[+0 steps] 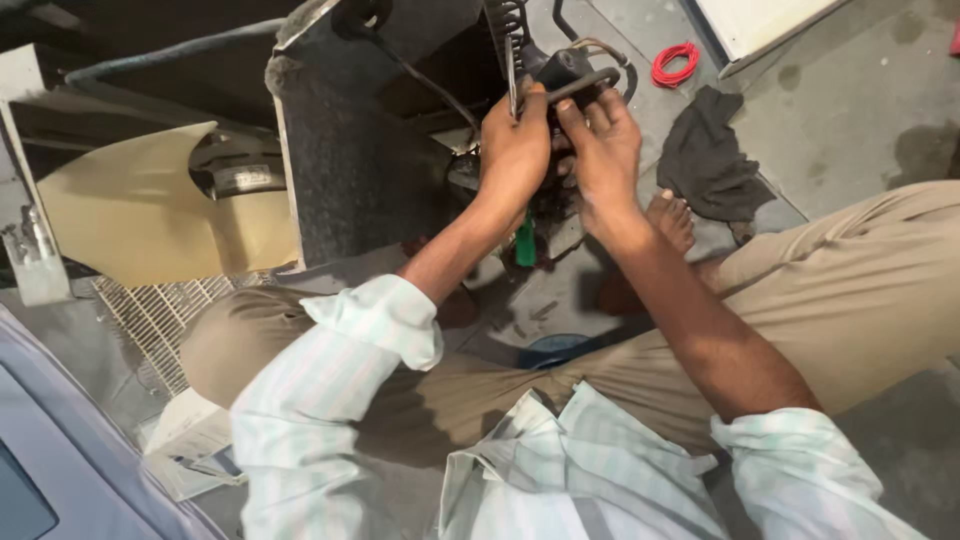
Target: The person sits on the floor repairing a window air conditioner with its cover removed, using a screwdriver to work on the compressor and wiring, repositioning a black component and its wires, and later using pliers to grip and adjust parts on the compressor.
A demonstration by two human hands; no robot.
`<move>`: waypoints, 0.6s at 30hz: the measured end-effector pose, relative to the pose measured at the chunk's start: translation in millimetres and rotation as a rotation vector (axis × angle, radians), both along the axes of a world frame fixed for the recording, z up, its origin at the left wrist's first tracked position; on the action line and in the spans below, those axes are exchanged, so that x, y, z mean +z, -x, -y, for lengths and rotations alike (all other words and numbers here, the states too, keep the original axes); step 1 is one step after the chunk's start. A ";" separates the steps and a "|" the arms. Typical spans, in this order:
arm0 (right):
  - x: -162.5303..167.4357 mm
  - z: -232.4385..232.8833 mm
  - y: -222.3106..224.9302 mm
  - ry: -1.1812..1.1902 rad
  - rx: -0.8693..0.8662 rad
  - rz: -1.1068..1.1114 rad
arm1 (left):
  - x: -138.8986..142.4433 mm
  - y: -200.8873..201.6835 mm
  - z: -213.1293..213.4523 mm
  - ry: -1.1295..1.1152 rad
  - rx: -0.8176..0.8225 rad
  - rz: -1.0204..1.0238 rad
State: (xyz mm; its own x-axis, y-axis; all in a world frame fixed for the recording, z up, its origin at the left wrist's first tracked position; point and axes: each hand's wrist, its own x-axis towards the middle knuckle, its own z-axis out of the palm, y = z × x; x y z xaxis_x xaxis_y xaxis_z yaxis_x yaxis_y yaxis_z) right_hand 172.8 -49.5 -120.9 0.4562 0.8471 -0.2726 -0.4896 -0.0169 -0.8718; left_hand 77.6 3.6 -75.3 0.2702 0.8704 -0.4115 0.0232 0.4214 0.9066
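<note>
My left hand (512, 150) is closed around a thin metal tool (512, 85) whose shaft points up into the dark machine body (360, 150). A green handle (526, 240) shows below that hand. My right hand (600, 145) grips a dark curved pipe (585, 82) beside a black part (560, 66) near the top middle. Both hands are close together, almost touching. What the tool tip meets is hidden by my fingers.
A beige fan blade (140, 210) and metal grille (160, 310) lie at the left. A red wire coil (676, 64) and a dark rag (710, 160) rest on the concrete floor at the right. My bare foot (672, 218) and bent legs sit under the arms.
</note>
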 end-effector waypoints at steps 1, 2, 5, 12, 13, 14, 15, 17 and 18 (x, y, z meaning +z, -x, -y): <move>0.0 -0.8 -1.0 0.016 -0.009 0.038 | -2.5 -1.8 -2.6 -0.027 0.012 -0.057; 0.3 -1.0 -3.3 0.032 -0.018 0.079 | -5.9 -4.4 -5.1 -0.054 0.024 -0.110; 0.8 -3.1 -6.4 0.015 -0.035 0.066 | -19.5 -6.0 -5.3 -0.185 0.048 -0.095; -4.4 -0.3 -7.5 -0.036 0.022 0.130 | -34.2 3.9 -11.5 -0.436 -0.122 -0.358; -5.3 -0.5 -7.9 -0.058 0.034 0.145 | -33.2 4.4 -12.6 -0.434 -0.124 -0.369; -5.7 -0.9 -9.1 -0.080 0.046 0.163 | -31.7 4.0 -13.8 -0.432 -0.125 -0.378; -5.6 -1.4 -10.3 -0.064 0.052 0.178 | -30.1 3.1 -14.2 -0.428 -0.126 -0.386; -3.9 -2.1 -13.1 -0.027 0.071 0.204 | -27.6 2.2 -13.3 -0.401 -0.115 -0.376; -2.2 -2.5 -15.0 -0.028 0.095 0.185 | -27.0 2.1 -13.2 -0.388 -0.107 -0.374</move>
State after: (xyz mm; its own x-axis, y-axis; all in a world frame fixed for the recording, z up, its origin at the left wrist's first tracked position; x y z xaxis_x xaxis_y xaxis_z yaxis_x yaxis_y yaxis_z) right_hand 187.9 -46.9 -123.1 0.4142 0.8947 -0.1674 -0.3183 -0.0299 -0.9475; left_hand 75.5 16.9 -102.3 0.2626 0.9531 -0.1508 0.3980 0.0354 0.9167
